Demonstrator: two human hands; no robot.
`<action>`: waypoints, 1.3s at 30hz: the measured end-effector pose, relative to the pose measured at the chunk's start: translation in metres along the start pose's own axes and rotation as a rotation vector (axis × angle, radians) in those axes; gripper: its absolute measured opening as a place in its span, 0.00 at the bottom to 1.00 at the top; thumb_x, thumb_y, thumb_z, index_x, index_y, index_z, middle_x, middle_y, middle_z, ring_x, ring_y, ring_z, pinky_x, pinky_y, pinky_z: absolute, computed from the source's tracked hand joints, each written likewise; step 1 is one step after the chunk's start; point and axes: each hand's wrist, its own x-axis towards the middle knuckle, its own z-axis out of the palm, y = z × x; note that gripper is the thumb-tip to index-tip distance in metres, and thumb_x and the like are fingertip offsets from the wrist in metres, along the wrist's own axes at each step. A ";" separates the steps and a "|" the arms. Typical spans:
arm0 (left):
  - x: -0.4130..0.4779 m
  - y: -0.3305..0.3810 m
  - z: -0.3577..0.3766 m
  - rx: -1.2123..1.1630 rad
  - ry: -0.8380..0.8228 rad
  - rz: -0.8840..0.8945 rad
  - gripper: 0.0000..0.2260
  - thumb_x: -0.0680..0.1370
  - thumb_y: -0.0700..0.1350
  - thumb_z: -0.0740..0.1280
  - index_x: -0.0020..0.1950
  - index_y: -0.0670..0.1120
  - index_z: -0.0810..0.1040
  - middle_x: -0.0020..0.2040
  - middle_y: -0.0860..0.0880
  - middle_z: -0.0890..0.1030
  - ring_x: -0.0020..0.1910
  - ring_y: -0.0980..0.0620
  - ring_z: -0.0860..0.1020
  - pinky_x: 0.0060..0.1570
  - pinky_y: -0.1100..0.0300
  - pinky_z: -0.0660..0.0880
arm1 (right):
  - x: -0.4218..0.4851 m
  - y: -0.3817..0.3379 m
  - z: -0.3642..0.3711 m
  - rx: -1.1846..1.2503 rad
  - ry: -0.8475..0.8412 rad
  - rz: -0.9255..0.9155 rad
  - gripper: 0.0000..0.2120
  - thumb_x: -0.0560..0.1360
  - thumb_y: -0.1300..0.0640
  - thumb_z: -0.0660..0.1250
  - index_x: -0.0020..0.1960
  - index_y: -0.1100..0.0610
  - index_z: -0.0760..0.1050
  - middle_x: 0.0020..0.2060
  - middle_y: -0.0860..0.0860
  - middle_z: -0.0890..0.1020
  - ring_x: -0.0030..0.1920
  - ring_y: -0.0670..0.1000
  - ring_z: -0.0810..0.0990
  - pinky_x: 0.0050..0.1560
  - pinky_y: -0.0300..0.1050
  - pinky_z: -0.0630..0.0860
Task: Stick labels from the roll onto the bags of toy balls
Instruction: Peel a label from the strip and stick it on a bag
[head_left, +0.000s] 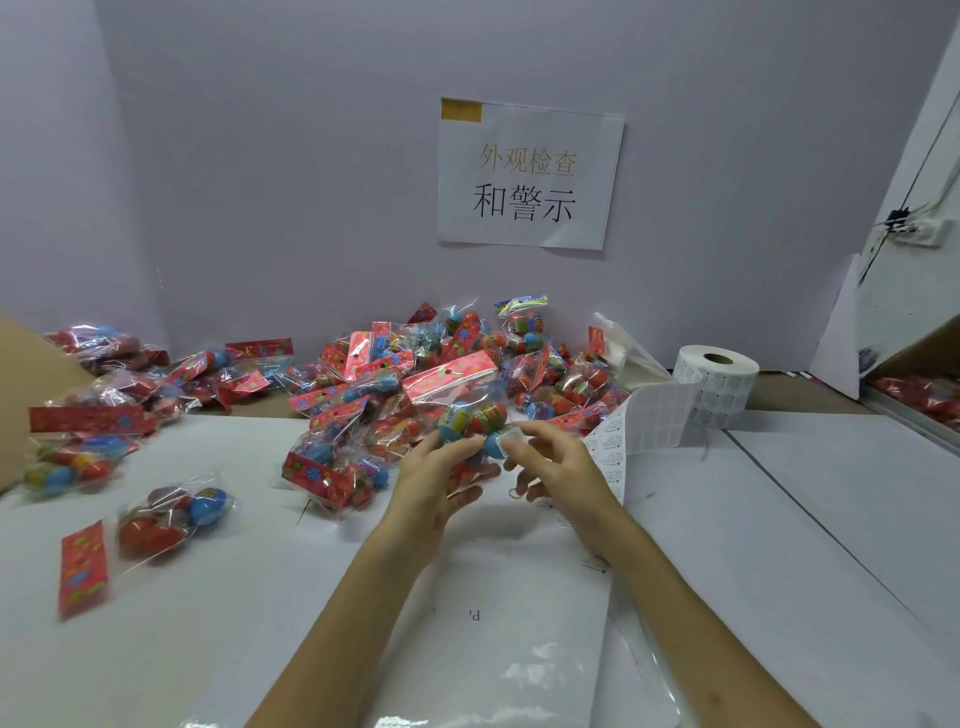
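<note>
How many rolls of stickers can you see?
1. The label roll stands at the table's far right, beside the pile of bags, its strip trailing toward the right hand. Another could hide behind the pile.

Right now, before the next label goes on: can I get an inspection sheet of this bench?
Surface: white table with paper sheets laid over it; clear plastic sleeve at the near edge.
Job's things: bag of toy balls held up; label at its lower end; label roll on the right, its strip unrolled toward the hands; pile of bags behind; loose bags on the left.
Clutter: small ring, likely a rubber band; cardboard far left.
Grippers: left hand grips the bag; right hand pinches the label against it.
Cables: black plug and wires at a power strip on the right wall.
Surroundings: printed sign on the back wall.
</note>
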 end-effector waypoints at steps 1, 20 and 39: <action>-0.001 0.000 0.001 0.028 -0.012 0.015 0.12 0.79 0.44 0.71 0.63 0.47 0.80 0.49 0.46 0.87 0.45 0.52 0.86 0.47 0.56 0.75 | 0.000 0.000 0.001 -0.015 0.009 -0.017 0.12 0.78 0.49 0.71 0.59 0.51 0.80 0.42 0.58 0.84 0.36 0.53 0.80 0.40 0.51 0.80; -0.004 0.001 0.005 0.131 0.053 0.061 0.16 0.78 0.49 0.74 0.64 0.47 0.79 0.53 0.44 0.85 0.52 0.46 0.83 0.46 0.58 0.77 | 0.000 0.002 -0.005 0.096 -0.064 0.012 0.07 0.82 0.59 0.66 0.55 0.61 0.80 0.41 0.59 0.86 0.38 0.58 0.85 0.43 0.47 0.82; -0.009 0.002 0.011 0.280 0.002 0.103 0.23 0.73 0.46 0.79 0.65 0.47 0.77 0.55 0.44 0.85 0.50 0.46 0.85 0.48 0.58 0.82 | 0.002 0.005 -0.006 0.054 0.016 -0.033 0.10 0.82 0.55 0.65 0.51 0.62 0.80 0.37 0.58 0.85 0.38 0.59 0.85 0.42 0.51 0.84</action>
